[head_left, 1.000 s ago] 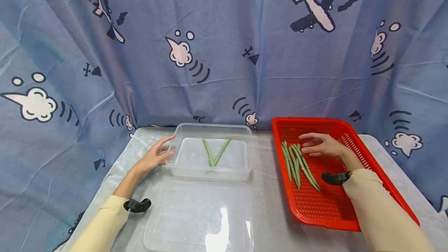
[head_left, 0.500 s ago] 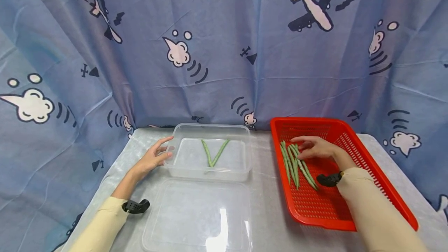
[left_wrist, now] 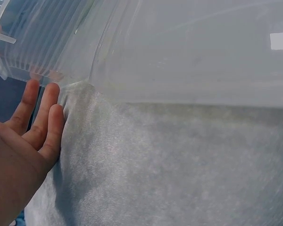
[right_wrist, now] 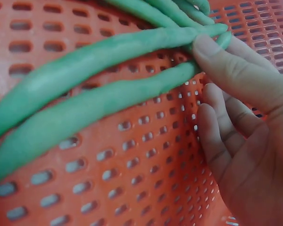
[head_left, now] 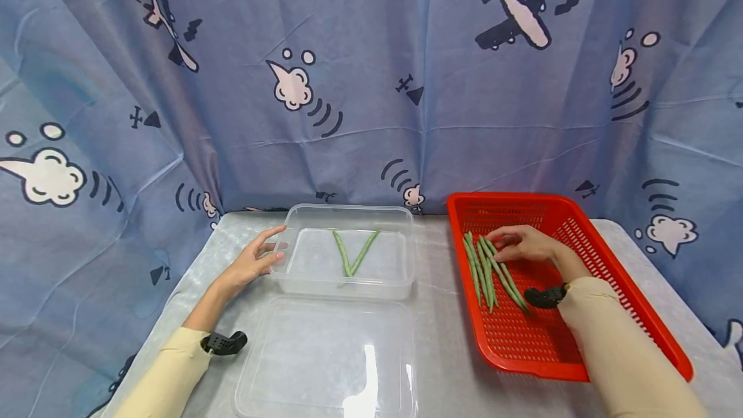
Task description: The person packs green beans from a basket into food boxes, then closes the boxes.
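My left hand (head_left: pixel 251 263) touches the left wall of a clear plastic container (head_left: pixel 377 289), its fingers extended against that side. Two green beans (head_left: pixel 364 253) form a V on the container's floor. Over at the right, a red perforated basket (head_left: pixel 485 348) holds several more green beans (head_left: pixel 483 269) along its left side. My right hand (head_left: pixel 529 245) reaches into the basket. In the right wrist view, thumb and forefinger pinch the tip of a green bean (right_wrist: pixel 99 51); another bean (right_wrist: pixel 85 108) lies just below it. The forefinger is partly hidden behind the beans.
A clear flat lid (head_left: pixel 325 357) lies on the grey-white table covering (head_left: pixel 441 315) in front of the container. A blue patterned curtain (head_left: pixel 360 115) hangs right behind the table and along both sides. The basket's raised rim surrounds the right hand.
My right hand has moved left inside the basket to the beans, and its thumb and forefinger have closed on one bean's tip. The left hand stays at the container.
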Tool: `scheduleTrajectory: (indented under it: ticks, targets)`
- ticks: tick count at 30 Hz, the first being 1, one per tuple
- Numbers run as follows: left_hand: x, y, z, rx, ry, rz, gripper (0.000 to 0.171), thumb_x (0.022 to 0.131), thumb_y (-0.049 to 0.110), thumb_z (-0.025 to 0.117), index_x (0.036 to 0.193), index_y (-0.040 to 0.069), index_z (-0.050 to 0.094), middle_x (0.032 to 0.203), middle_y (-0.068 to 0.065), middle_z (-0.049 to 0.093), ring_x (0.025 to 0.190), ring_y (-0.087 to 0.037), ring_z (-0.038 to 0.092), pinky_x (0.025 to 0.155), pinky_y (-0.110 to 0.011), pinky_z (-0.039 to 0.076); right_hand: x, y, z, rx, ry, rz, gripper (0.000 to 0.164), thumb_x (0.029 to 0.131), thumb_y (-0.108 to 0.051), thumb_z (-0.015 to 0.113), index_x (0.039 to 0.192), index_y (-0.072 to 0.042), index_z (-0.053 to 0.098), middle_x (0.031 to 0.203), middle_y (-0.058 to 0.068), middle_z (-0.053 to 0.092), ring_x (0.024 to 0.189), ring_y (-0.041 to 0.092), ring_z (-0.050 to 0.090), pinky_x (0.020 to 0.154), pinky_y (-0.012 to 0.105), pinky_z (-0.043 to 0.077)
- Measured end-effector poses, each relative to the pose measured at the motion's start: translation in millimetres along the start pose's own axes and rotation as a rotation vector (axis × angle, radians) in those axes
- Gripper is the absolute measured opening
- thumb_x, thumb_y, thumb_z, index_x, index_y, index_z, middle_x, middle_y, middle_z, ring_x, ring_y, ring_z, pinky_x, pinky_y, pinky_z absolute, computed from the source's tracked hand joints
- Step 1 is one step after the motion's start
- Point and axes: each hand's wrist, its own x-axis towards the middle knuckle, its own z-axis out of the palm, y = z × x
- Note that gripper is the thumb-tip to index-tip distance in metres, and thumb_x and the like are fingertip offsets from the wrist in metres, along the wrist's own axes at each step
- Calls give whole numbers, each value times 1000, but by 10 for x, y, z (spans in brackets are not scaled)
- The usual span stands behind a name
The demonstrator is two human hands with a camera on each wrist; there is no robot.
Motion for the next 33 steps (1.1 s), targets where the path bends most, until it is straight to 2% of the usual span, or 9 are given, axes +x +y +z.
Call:
scheduleTrajectory:
  ticks: [6, 9, 14, 17, 24, 33]
  targets:
    - [-7, 10, 8, 5, 4, -8, 63, 104, 13, 59, 160, 15, 31, 148, -31, 42, 126, -42, 45, 75, -34, 45, -1, 32, 10, 52, 24, 11, 46, 89, -9, 79, 128, 7, 62, 126, 26, 61, 118, 44, 55, 88, 39, 51]
    - [-5, 2, 5, 3, 4, -13, 62, 105, 12, 58, 160, 14, 30, 148, -31, 42, 127, -44, 45, 76, -35, 45, -3, 34, 15, 97, 42, 15, 43, 88, -7, 79, 125, 7, 63, 121, 24, 63, 113, 39, 58, 83, 35, 53]
    - [0, -12, -4, 6, 2, -8, 62, 105, 13, 58, 160, 14, 30, 148, -31, 42, 128, -45, 44, 77, -36, 45, 4, 15, 19, 199, 71, 57, 37, 89, -4, 78, 119, 8, 60, 102, 20, 67, 87, 26, 63, 73, 34, 54]
    - [1, -14, -7, 6, -1, -4, 63, 104, 14, 58, 160, 15, 30, 148, -30, 42, 128, -45, 44, 77, -37, 45, 3, 2, 16, 242, 82, 79, 35, 91, -3, 76, 118, 10, 57, 94, 18, 67, 76, 24, 61, 69, 35, 53]
    - [14, -22, -16, -5, -1, -3, 63, 104, 14, 59, 160, 16, 30, 149, -30, 42, 130, -47, 44, 77, -36, 44, -18, -62, -36, 272, 131, 88, 39, 93, -6, 74, 123, 11, 55, 98, 17, 65, 85, 26, 64, 75, 41, 56]
    - [4, -25, -4, 2, 5, 9, 62, 105, 16, 58, 160, 15, 30, 148, -31, 42, 126, -44, 46, 76, -35, 44, -51, -119, -90, 274, 203, -1, 43, 95, -7, 73, 129, 10, 53, 103, 21, 60, 90, 24, 65, 78, 44, 57]
